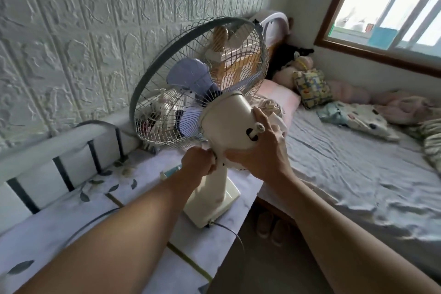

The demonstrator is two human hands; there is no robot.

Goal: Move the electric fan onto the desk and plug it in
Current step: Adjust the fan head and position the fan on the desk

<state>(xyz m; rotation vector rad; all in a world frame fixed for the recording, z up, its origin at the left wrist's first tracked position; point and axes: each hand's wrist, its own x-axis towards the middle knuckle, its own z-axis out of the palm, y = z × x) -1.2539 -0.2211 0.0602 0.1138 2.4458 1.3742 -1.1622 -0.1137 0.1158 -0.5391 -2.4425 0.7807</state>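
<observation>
The electric fan [226, 124] has a cream motor housing, stem and base, pale lilac-blue blades, a silvery wire cage and a grey rim. The bench [71, 222] wears a white, marble-like cover printed with grey-blue leaves and thin olive-gold lines. The wall [83, 31] is white with an embossed brick pattern. The bed sheet [346, 174] is pale grey-lavender. One pillow [279, 96] is pink; a cushion [311, 88] shows a yellow and blue print. The window frame [372, 53] is brown.

home bedroom | bed [346, 162] w/ rumpled sheet, pillows [312, 88] & plush toys [293, 64] | window [391, 5] above | brick-pattern wall panels [83, 19]
</observation>
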